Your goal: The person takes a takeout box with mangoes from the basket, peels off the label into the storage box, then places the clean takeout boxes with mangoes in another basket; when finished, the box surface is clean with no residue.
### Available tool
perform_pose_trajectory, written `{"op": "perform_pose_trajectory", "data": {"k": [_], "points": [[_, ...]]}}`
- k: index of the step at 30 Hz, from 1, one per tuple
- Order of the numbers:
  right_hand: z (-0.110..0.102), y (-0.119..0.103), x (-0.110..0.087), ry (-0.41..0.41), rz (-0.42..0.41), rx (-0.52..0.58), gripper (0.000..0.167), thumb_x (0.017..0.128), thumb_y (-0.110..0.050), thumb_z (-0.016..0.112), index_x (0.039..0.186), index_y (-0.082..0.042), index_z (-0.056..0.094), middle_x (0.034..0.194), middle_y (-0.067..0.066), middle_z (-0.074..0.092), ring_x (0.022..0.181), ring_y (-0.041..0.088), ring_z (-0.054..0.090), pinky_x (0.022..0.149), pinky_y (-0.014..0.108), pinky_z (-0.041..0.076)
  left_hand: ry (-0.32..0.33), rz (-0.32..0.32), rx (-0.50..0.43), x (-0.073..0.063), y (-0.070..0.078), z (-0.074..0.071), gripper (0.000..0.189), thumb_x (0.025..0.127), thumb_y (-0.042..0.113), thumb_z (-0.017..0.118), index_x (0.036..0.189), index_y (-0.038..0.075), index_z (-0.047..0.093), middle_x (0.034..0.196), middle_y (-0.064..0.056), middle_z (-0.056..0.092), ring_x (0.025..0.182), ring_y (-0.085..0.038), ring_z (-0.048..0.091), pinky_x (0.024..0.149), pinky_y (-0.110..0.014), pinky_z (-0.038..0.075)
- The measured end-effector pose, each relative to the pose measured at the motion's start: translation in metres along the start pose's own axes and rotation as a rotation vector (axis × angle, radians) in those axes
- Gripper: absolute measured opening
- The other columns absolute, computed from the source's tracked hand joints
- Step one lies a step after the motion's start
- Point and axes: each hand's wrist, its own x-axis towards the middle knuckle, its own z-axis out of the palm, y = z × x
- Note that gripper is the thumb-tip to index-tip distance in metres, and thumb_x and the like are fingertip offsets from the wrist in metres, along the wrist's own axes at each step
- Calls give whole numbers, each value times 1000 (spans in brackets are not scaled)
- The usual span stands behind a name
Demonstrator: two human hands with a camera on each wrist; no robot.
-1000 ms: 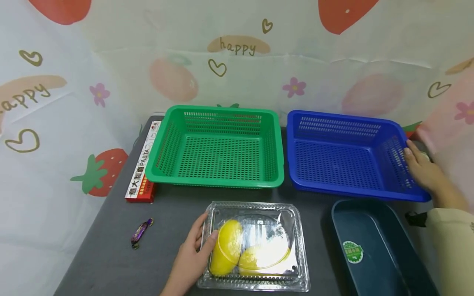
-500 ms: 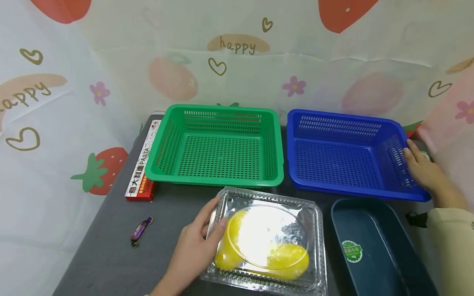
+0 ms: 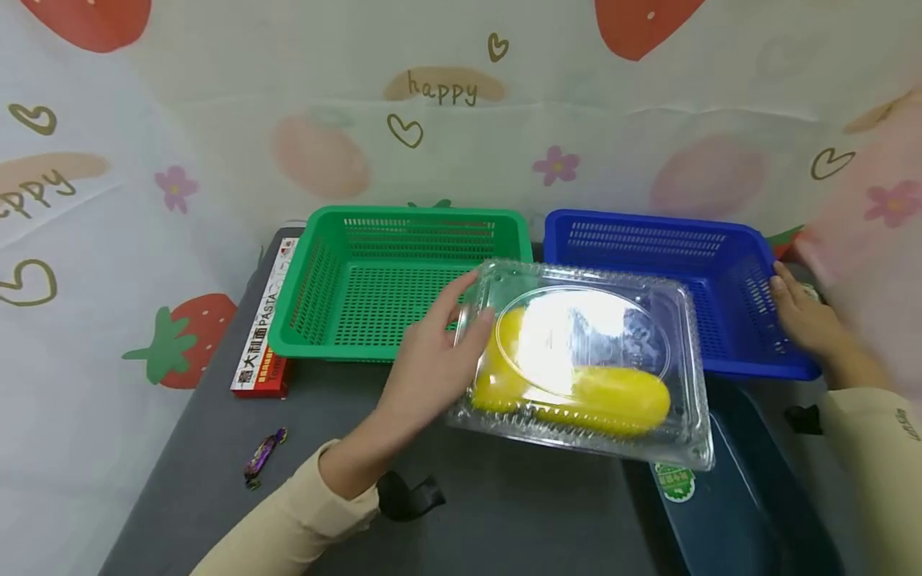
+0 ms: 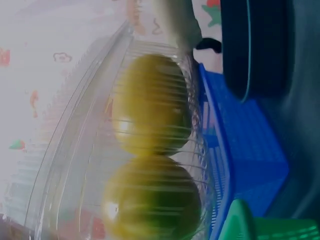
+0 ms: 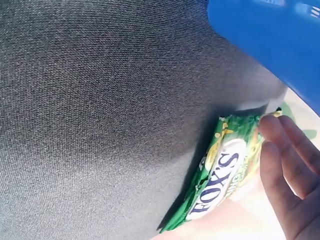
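Observation:
My left hand (image 3: 439, 360) grips the left edge of a clear plastic clamshell container (image 3: 697, 392), thumb on top. Two yellow mango-like fruits (image 3: 612, 400) lie inside, partly masked by glare on the lid. It is lifted and slightly tilted, overlapping the front of both baskets in the head view. At the right end of the blue basket (image 3: 749, 366), my right hand (image 3: 807, 316) rests with fingers extended against its side. From the right wrist, those fingers appear beside a green FOX'S packet (image 5: 220, 175), with nothing visibly held.
A green basket (image 3: 338, 352) stands left of the blue one. The pasta box (image 3: 262, 328) lies along its left side, with a purple-wrapped candy (image 3: 264, 458) nearer the front. A dark tray (image 3: 785, 512) lies at front right, and a patterned cloth (image 3: 461, 152) hangs behind.
My left hand has raised the container off the table and carried it forward and right, turning it slightly. The right hand keeps its place at the blue basket.

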Motion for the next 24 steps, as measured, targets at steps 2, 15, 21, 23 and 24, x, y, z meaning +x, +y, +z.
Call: {"op": "perform_pose_trajectory", "data": {"k": [2,15,21,23,24], "points": [[0,1,0,8,0,17,58,102,-42,2,151,-15,-15,149,37,0,120,73,14,93,78,16,12,19,29,16,7,6,50,97,42,50,145,39,35,134,-7,55,73,-25,66,51,-32,45],[3,3,-1,32,-49,28,58,102,-40,-6,152,-10,-11,150,35,-1,130,64,9,102,72,13,3,-46,72,106,23,80,54,100,38,45,150,25,30,84,-8,63,42,-12,40,44,-29,37],[4,-1,0,27,-16,56,59,101,-43,-7,152,-15,-10,152,31,-1,130,65,10,101,73,13,-15,-88,160,133,26,110,53,102,36,41,151,25,27,124,-12,58,73,-23,56,60,-33,45],[3,1,1,31,-1,58,59,100,-44,-8,153,-17,-11,152,31,0,130,65,11,101,73,14,-10,-104,189,140,27,120,52,102,36,40,151,25,28,143,-13,45,97,-27,58,69,-35,47],[3,2,1,35,5,56,59,100,-45,-8,153,-18,-11,152,31,0,129,65,11,101,73,14,-12,-113,194,144,28,125,51,102,36,40,151,25,28,143,-14,43,101,-30,58,70,-37,48]]}}
